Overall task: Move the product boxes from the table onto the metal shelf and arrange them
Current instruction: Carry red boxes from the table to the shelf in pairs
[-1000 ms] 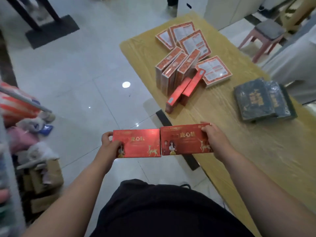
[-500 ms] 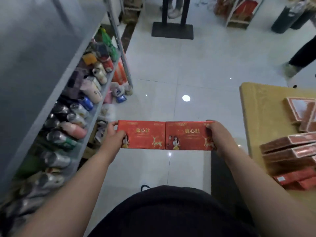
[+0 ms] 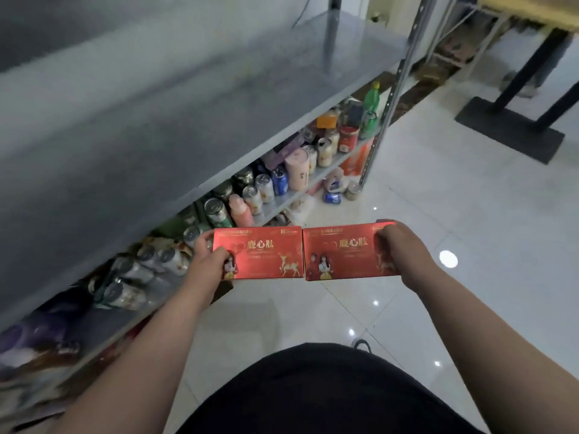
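Glossy white floor (image 3: 454, 214) tiles lie underfoot. Held over them, end to end and touching, are two red cartons. The left hand (image 3: 206, 266) grips the left box (image 3: 260, 253) and the right hand (image 3: 404, 250) grips the right box (image 3: 343, 253), fingers (image 3: 383, 238) curled round the outer ends. Each shows gold lettering, a deer and small figures. Beside them to the left stands the grey metal shelf (image 3: 156, 136), cans (image 3: 266, 186) crowding its lower tier. Beyond is a black stand base (image 3: 507, 130).

Arms forward, left hand (image 3: 209, 262) and right hand (image 3: 398, 248) level (fingers curled).
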Demonstrator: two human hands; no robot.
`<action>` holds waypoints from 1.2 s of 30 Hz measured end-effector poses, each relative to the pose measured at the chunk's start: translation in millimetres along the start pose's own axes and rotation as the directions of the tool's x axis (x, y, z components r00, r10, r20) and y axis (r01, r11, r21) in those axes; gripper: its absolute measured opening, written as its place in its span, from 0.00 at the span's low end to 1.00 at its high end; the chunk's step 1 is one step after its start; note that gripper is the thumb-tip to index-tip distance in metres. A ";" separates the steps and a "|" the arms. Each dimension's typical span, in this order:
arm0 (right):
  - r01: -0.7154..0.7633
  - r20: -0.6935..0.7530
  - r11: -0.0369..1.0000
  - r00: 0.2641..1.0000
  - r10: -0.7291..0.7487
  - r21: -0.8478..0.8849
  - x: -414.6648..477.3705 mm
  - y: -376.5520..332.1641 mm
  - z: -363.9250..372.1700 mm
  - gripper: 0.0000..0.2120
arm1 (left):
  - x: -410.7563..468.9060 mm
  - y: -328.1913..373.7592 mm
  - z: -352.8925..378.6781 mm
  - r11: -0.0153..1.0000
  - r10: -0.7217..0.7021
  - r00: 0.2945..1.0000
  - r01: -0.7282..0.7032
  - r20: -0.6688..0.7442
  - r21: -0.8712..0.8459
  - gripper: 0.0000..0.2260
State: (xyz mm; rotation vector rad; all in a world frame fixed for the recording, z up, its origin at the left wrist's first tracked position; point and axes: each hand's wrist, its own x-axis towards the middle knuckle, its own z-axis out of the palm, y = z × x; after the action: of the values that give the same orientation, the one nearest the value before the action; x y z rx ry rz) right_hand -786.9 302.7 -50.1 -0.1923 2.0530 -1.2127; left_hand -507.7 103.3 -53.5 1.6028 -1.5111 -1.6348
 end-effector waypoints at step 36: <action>0.794 0.496 0.516 0.322 -0.806 0.323 -37.5 -470.4 229.1 0.24 | -55.1 257.5 -271.5 0.819 0.494 0.528 -0.550 -0.691 0.166 0.29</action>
State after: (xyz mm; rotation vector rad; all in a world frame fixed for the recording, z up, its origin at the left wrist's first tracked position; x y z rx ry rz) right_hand -716.0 -95.7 283.6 -1.5730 1.3014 -1.4451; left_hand -353.1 -46.8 257.3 1.3012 -1.2781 -0.5880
